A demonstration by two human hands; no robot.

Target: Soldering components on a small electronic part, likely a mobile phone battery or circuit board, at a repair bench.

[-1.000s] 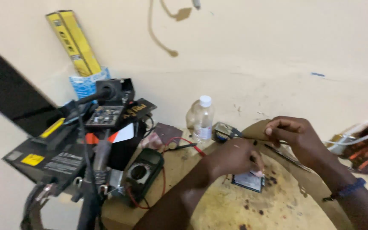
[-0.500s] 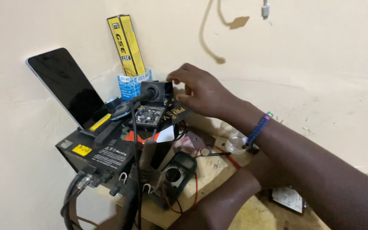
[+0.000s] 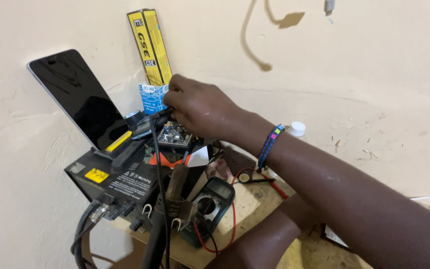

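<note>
My right hand (image 3: 200, 107) reaches over the top of a black station box (image 3: 120, 177), and its fingers are closed on a black tool handle (image 3: 161, 113). A black cord (image 3: 156, 164) drops down from that handle in front of the box. Just under the hand lies a small circuit board (image 3: 174, 134). A coloured bracelet (image 3: 269, 144) sits on the wrist. Only my left forearm (image 3: 269, 239) shows at the bottom; its hand is hidden under my right arm.
A dark phone (image 3: 78, 97) leans against the wall on the box. Two tall yellow boxes (image 3: 150, 45) stand behind it. A black multimeter (image 3: 210, 201) with red leads lies on the wooden table (image 3: 247, 199). A white bottle cap (image 3: 297, 128) peeks out behind my arm.
Both hands were at a small device on the table; my right hand then rose to the station box and has now closed on the black handle. The view swung left.
</note>
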